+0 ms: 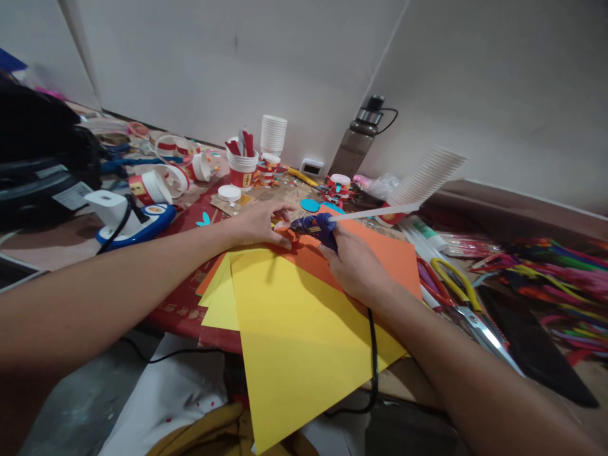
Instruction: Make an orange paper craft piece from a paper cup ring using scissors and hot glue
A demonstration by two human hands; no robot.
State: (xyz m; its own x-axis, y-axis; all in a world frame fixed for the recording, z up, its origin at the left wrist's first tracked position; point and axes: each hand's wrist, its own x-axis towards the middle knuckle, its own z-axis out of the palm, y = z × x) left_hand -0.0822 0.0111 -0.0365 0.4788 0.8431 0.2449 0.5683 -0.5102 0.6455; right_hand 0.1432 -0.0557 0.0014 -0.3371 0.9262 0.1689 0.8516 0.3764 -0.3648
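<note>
My right hand (356, 261) is wrapped around a dark blue hot glue gun (323, 229), with a long white glue stick (375, 211) coming out of its back end. The gun's nozzle points left, close to my left fingertips. Between thumb and fingers, my left hand (259, 225) pinches a small orange piece (287, 234), partly hidden by the gun and fingers. Below both hands lie orange sheets (392, 253) and large yellow sheets (304, 342), which overhang the table's front edge. The gun's black cord (373, 348) hangs down beside the yellow paper.
Stacked white cups (427, 177) lean at right; a bottle (356, 139) stands by the wall. Scissors (479, 323), a black phone-like slab (536, 345) and colourful pipe cleaners (555, 278) lie right. Left are red-and-white cups (151, 189) and a blue power strip (142, 225).
</note>
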